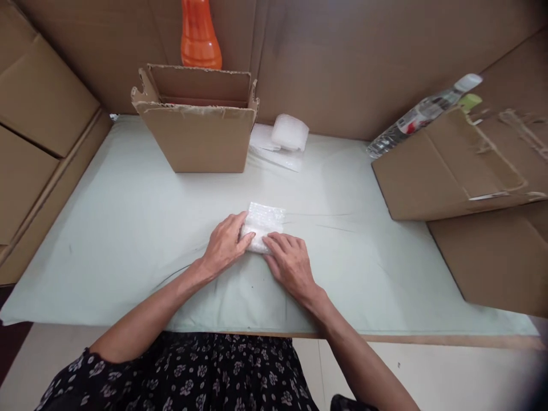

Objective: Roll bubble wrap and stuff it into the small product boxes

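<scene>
A small bundle of white bubble wrap [266,220] lies in the middle of the pale green cloth-covered table [128,228]. My left hand [225,244] curls round the bundle's left end, fingers bent and pinching its near edge. My right hand [290,261] rests on the bundle's near right side, fingers together and pressing down on it. What is inside the wrap is hidden.
An open cardboard box [194,120] stands at the back, with an orange bottle [199,35] behind it. More bubble wrap [286,136] lies beside the box. At right are flattened cardboard boxes [454,165] and a clear plastic bottle [422,114]. Cardboard walls surround the table.
</scene>
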Available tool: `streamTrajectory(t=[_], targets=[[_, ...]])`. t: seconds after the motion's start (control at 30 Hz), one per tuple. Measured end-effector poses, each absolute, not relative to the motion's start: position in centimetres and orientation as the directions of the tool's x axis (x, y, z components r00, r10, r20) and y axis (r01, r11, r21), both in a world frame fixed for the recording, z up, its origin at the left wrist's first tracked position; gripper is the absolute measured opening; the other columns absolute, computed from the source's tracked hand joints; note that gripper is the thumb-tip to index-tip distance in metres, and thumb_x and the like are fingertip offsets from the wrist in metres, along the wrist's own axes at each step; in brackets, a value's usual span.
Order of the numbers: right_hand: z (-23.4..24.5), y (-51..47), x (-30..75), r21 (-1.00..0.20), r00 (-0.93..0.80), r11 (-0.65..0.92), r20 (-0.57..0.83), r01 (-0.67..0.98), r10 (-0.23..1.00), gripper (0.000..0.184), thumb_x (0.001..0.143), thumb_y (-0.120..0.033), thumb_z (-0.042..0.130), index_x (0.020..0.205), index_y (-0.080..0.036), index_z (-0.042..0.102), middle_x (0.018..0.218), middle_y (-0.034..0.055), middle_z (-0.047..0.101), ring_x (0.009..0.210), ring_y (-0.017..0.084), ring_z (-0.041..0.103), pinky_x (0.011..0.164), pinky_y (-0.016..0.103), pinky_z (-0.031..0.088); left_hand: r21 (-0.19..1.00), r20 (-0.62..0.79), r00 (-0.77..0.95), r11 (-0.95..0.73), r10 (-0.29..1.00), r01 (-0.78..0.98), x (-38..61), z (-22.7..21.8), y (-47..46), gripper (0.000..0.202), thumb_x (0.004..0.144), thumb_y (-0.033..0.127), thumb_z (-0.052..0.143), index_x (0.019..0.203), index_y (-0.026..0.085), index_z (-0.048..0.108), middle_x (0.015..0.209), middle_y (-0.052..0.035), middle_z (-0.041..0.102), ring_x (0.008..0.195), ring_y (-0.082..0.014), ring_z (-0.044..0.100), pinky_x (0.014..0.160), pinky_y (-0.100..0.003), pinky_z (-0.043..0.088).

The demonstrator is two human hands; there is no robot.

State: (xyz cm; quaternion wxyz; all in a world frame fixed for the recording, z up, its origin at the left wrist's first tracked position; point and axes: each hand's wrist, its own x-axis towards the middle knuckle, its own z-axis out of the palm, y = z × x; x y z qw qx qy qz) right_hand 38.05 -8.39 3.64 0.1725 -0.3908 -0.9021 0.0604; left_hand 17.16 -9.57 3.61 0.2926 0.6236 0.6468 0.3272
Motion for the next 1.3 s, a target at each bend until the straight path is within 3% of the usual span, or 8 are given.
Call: streamTrajectory(t=[0.23, 0.37, 0.57, 0.73, 0.9, 1.0, 1.13, 1.3], targets=[[3.3, -7.5, 37.7, -0.784, -0.394, 0.295, 0.071, 0.546, 0.916, 0.029, 0.094, -0.035, 0.056, 0.117, -0.022, 0.069, 0.110, 0.0062, 0.076, 0.096, 0.024, 0.071, 0.084, 0.036, 0.056, 0.918, -0.339, -0.103, 0.304, 0.935, -0.256, 18.2, 3.9, -13.5, 0.066, 0.081, 0.033, 0.067, 0.140, 0.015, 0.043, 0.131, -0.0166, 0.061, 0.118, -0.0249, 0.063, 0.102, -0.042, 0.051], [4.3, -9.2, 37.4, -0.822, -0.470, 0.282, 0.021, 0.494, 0.882, 0.027, 0.095, -0.039, 0.058, 0.111, -0.023, 0.071, 0.106, 0.0067, 0.076, 0.096, 0.025, 0.071, 0.086, 0.038, 0.056, 0.863, -0.378, -0.093, 0.313, 0.921, -0.397, 19.0, 3.7, -13.9, 0.069, 0.072, 0.030, 0.072, 0.135, 0.016, 0.050, 0.127, -0.0116, 0.066, 0.119, -0.0246, 0.061, 0.105, -0.039, 0.048], [4.8, -8.0, 37.4, -0.821, -0.462, 0.315, 0.071, 0.476, 0.884, 0.064, 0.082, -0.050, 0.073, 0.137, -0.022, 0.058, 0.133, 0.0141, 0.064, 0.115, 0.030, 0.065, 0.094, 0.045, 0.054, 0.909, -0.338, -0.118, 0.292, 0.934, -0.298, 18.9, 4.1, -14.3, 0.068, 0.079, 0.034, 0.070, 0.141, 0.018, 0.047, 0.119, -0.0098, 0.068, 0.106, -0.0220, 0.066, 0.093, -0.034, 0.053], [4.5, -6.6, 36.5, -0.918, -0.479, 0.142, -0.057, 0.370, 0.876, 0.030, 0.088, -0.045, 0.065, 0.104, -0.021, 0.071, 0.096, 0.0054, 0.076, 0.087, 0.022, 0.070, 0.079, 0.032, 0.055, 0.980, 0.005, -0.260, 0.047, 0.966, 0.194, 15.3, 6.4, -12.0, 0.056, 0.085, 0.036, 0.067, 0.137, 0.019, 0.051, 0.127, -0.0136, 0.065, 0.112, -0.0253, 0.064, 0.098, -0.041, 0.052], [3.6, -6.3, 37.6, -0.946, -0.364, -0.026, -0.149, 0.322, 0.919, 0.036, 0.086, -0.053, 0.068, 0.100, -0.019, 0.072, 0.086, 0.0048, 0.073, 0.077, 0.021, 0.065, 0.069, 0.030, 0.052, 0.450, 0.637, -0.164, -0.191, 0.753, 0.872, 7.9, 12.3, -4.4, 0.046, 0.089, 0.023, 0.058, 0.134, 0.020, 0.052, 0.137, -0.0119, 0.060, 0.139, -0.0299, 0.046, 0.117, -0.053, 0.034], [2.9, -6.4, 38.2, -0.943, -0.339, -0.070, -0.186, 0.327, 0.922, 0.040, 0.085, -0.055, 0.068, 0.101, -0.019, 0.072, 0.084, 0.0050, 0.072, 0.075, 0.021, 0.063, 0.066, 0.030, 0.051, 0.256, 0.653, -0.075, -0.127, 0.753, 0.958, 4.7, 14.4, 0.7, 0.039, 0.083, 0.015, 0.056, 0.121, 0.019, 0.059, 0.126, -0.0099, 0.065, 0.132, -0.0305, 0.051, 0.115, -0.054, 0.034], [2.6, -6.2, 38.3, -0.943, -0.325, -0.091, -0.200, 0.321, 0.924, 0.043, 0.084, -0.058, 0.067, 0.102, -0.019, 0.073, 0.089, 0.0061, 0.074, 0.077, 0.022, 0.064, 0.068, 0.031, 0.052, 0.250, 0.616, -0.057, -0.126, 0.785, 0.960, 3.2, 14.9, 3.4, 0.022, 0.080, 0.010, 0.051, 0.096, 0.020, 0.063, 0.094, -0.0048, 0.069, 0.095, -0.0223, 0.064, 0.103, -0.046, 0.043], [3.3, -5.6, 38.5, -0.957, -0.328, -0.091, -0.183, 0.276, 0.927, 0.040, 0.081, -0.055, 0.073, 0.099, -0.019, 0.075, 0.085, 0.0058, 0.075, 0.075, 0.021, 0.066, 0.067, 0.029, 0.053, 0.228, 0.621, 0.114, -0.318, 0.776, 0.920, 3.6, 15.1, -1.2, 0.023, 0.085, 0.008, 0.047, 0.091, 0.021, 0.066, 0.090, -0.0036, 0.072, 0.091, -0.0203, 0.064, 0.102, -0.045, 0.045]])
